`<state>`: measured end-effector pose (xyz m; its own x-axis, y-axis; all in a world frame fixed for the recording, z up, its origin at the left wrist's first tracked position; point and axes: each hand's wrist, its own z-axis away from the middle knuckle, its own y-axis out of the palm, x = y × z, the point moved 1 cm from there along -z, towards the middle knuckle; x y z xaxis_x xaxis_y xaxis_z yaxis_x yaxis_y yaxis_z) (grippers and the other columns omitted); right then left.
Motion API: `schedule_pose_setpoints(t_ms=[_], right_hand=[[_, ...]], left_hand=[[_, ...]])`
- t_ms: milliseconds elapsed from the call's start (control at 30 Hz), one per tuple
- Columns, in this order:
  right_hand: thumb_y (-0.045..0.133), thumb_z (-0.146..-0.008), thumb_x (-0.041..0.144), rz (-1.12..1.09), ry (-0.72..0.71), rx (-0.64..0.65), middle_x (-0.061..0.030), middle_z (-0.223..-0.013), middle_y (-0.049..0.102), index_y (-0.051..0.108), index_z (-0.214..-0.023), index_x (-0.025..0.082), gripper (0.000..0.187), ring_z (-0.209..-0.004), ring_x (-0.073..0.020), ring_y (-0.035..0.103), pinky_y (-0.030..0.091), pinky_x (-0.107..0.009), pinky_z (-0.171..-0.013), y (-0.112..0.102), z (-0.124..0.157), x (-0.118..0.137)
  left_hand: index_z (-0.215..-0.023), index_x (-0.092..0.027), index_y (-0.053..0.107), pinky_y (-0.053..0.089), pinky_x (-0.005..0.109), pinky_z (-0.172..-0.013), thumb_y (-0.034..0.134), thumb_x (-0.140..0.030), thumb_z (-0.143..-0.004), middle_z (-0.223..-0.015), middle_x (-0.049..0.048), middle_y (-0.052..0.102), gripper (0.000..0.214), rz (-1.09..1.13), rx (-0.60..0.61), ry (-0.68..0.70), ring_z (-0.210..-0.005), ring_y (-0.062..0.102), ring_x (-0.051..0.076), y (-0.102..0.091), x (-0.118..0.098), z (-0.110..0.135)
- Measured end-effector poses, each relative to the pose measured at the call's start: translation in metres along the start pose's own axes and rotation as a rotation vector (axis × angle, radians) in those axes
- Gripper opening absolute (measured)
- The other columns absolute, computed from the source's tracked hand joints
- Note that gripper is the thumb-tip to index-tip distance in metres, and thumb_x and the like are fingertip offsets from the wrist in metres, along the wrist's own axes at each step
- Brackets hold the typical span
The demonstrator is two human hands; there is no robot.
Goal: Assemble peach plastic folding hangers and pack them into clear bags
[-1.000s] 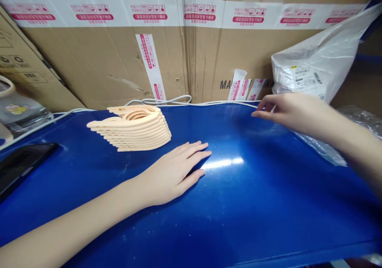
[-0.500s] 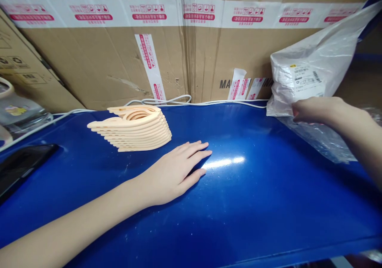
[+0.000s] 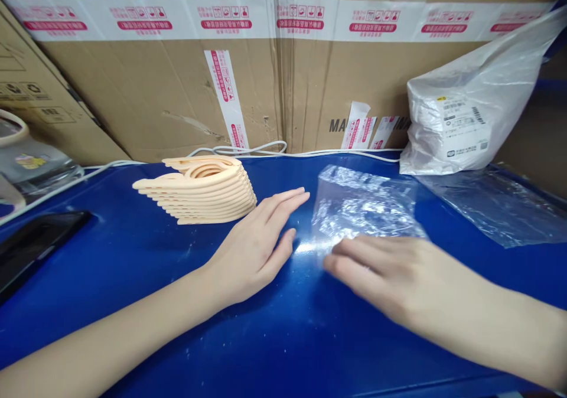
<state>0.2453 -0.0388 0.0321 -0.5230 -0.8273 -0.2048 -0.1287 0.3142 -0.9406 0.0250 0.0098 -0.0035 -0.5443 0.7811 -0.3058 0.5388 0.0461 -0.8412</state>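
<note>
A clear plastic bag (image 3: 367, 200) is pinched near its lower edge by my right hand (image 3: 376, 268), whose fingers are slightly blurred. My left hand (image 3: 266, 241) is open, its fingers stretched toward the bag but apart from it, over the blue tabletop (image 3: 283, 339). Just behind that hand stands a stack of peach-coloured flat curved pieces (image 3: 199, 191), nested together; they look like folded hangers, though I cannot tell their kind for certain.
At the back right a white plastic sack (image 3: 460, 120) with a label stands beside more clear bags (image 3: 500, 203). A black phone (image 3: 39, 244) and a clear jug (image 3: 35, 156) are at the left. A white cable (image 3: 301, 153) runs before a cardboard box (image 3: 168, 85).
My right hand has come from the white sack to the middle, bringing a clear bag. My left hand has tilted upward slightly, its fingers closer together.
</note>
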Motion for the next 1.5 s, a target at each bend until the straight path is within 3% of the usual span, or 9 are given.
schedule_pose_setpoints(t_ms=[133, 267, 433, 767, 933, 1067, 1133, 1267, 1500], right_hand=[[0.035, -0.104, 0.031, -0.305, 0.048, 0.054, -0.0057, -0.089, 0.067, 0.067, -0.104, 0.017, 0.035, -0.074, -0.0169, 0.065, 0.053, -0.030, -0.063, 0.015, -0.003, -0.011], [0.036, -0.104, 0.038, -0.258, 0.259, 0.014, -0.0159, -0.122, 0.064, 0.062, -0.122, 0.011, 0.042, -0.109, -0.0257, 0.064, 0.056, -0.042, -0.090, 0.030, -0.001, -0.044], [0.034, -0.098, 0.063, -0.318, 0.309, 0.195, -0.0185, -0.161, 0.027, 0.037, -0.153, 0.012, 0.075, -0.149, -0.0351, 0.025, 0.027, -0.059, -0.118, 0.051, 0.006, -0.057], [0.043, -0.083, 0.082, -0.448, 0.339, 0.424, -0.0095, -0.165, -0.006, 0.011, -0.160, 0.020, 0.104, -0.150, -0.0381, -0.006, 0.003, -0.062, -0.120, 0.048, 0.004, -0.062], [0.047, -0.080, 0.082, -0.488, 0.352, 0.419, -0.0090, -0.165, -0.006, 0.013, -0.160, 0.021, 0.107, -0.150, -0.0396, -0.006, 0.004, -0.063, -0.120, 0.049, 0.005, -0.066], [0.044, -0.085, 0.078, -0.510, 0.360, 0.369, -0.0106, -0.165, 0.000, 0.018, -0.160, 0.020, 0.098, -0.151, -0.0371, -0.002, 0.005, -0.062, -0.120, 0.051, 0.006, -0.067], [0.041, -0.089, 0.075, -0.514, 0.361, 0.341, -0.0100, -0.165, 0.003, 0.020, -0.159, 0.021, 0.091, -0.152, -0.0354, 0.000, 0.006, -0.061, -0.120, 0.052, 0.006, -0.068], [0.038, -0.092, 0.073, -0.513, 0.359, 0.335, -0.0084, -0.166, 0.004, 0.021, -0.159, 0.023, 0.086, -0.152, -0.0340, 0.001, 0.006, -0.060, -0.121, 0.053, 0.007, -0.069], [0.039, -0.090, 0.075, -0.470, 0.340, 0.334, -0.0085, -0.166, 0.004, 0.020, -0.159, 0.022, 0.089, -0.152, -0.0337, 0.000, 0.006, -0.059, -0.121, 0.057, 0.008, -0.070]], left_hand=[[-0.127, -0.019, 0.057, 0.043, 0.038, -0.108, 0.036, -0.022, -0.104, -0.133, 0.0051, 0.063, 0.031, -0.013, 0.038, 0.036, -0.126, 0.054, 0.017, 0.004, 0.002, -0.001], [-0.126, -0.021, 0.057, 0.037, 0.048, -0.111, 0.041, -0.030, -0.104, -0.131, 0.0047, 0.064, 0.029, -0.075, 0.164, 0.043, -0.123, 0.057, 0.021, 0.007, 0.001, -0.002], [-0.125, -0.018, 0.057, 0.037, 0.052, -0.111, 0.051, -0.043, -0.099, -0.130, 0.0091, 0.063, 0.037, -0.127, 0.223, -0.017, -0.122, 0.057, 0.027, 0.004, -0.005, -0.003], [-0.140, -0.019, 0.046, 0.024, 0.063, -0.117, 0.056, -0.074, -0.083, -0.146, 0.0124, 0.051, 0.080, -0.122, 0.357, -0.106, -0.141, 0.039, 0.034, 0.000, -0.008, 0.000], [-0.132, -0.015, 0.052, 0.036, 0.052, -0.111, 0.060, -0.048, -0.092, -0.134, 0.0123, 0.058, 0.052, -0.207, 0.230, 0.110, -0.133, 0.047, 0.031, -0.006, -0.019, 0.002], [-0.099, -0.014, 0.064, 0.049, 0.035, -0.077, 0.051, -0.021, -0.095, -0.101, 0.0074, 0.068, 0.015, -0.320, 0.152, 0.372, -0.092, 0.063, 0.022, -0.006, -0.025, 0.002], [-0.091, -0.014, 0.064, 0.046, 0.034, -0.068, 0.046, -0.015, -0.096, -0.088, 0.0058, 0.069, 0.019, -0.415, 0.121, 0.483, -0.080, 0.063, 0.020, -0.007, -0.027, 0.003], [-0.094, -0.013, 0.065, 0.042, 0.034, -0.064, 0.035, -0.009, -0.098, -0.089, 0.0081, 0.071, 0.031, -0.541, 0.031, 0.618, -0.078, 0.063, 0.020, -0.009, -0.027, 0.006], [-0.079, -0.017, 0.059, 0.036, 0.033, -0.055, 0.036, -0.010, -0.099, -0.081, 0.0040, 0.066, 0.032, -0.470, 0.047, 0.600, -0.071, 0.054, 0.018, -0.012, -0.022, 0.009]])
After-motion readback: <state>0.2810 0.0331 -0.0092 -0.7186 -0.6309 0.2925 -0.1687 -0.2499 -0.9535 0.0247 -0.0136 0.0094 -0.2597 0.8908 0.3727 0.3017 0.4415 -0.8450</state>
